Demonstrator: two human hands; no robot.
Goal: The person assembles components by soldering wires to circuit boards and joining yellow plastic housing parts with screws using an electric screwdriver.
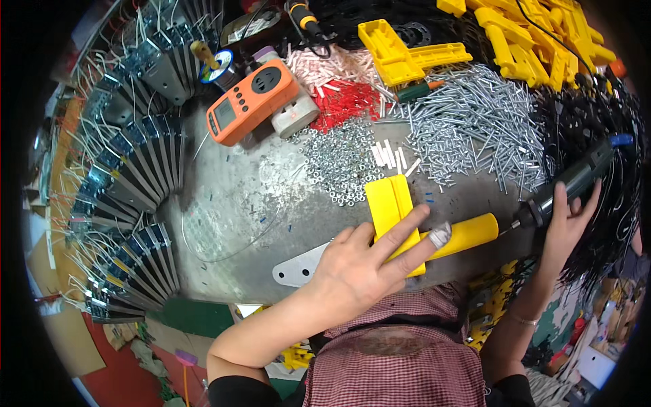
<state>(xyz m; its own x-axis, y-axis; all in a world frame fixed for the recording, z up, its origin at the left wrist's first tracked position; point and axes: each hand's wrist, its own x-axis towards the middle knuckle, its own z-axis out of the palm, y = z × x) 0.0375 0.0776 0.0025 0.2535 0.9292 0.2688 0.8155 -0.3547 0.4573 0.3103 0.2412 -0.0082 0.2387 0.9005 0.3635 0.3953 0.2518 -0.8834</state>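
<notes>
My left hand lies over a yellow plastic housing, pressing it with the fingers. One of its fingertips is wrapped in silvery tape. The housing's round yellow handle points right. My right hand grips a dark electric screwdriver, with some fingers raised off its body. Its thin bit points left at the handle's end; whether they touch I cannot tell. A grey metal plate with holes sticks out left from beneath my left hand.
Hex nuts, long screws, red pieces and white sleeves lie in piles beyond my hands. An orange meter stands back left. Wired metal parts line the left edge. More yellow housings and black cables are at right.
</notes>
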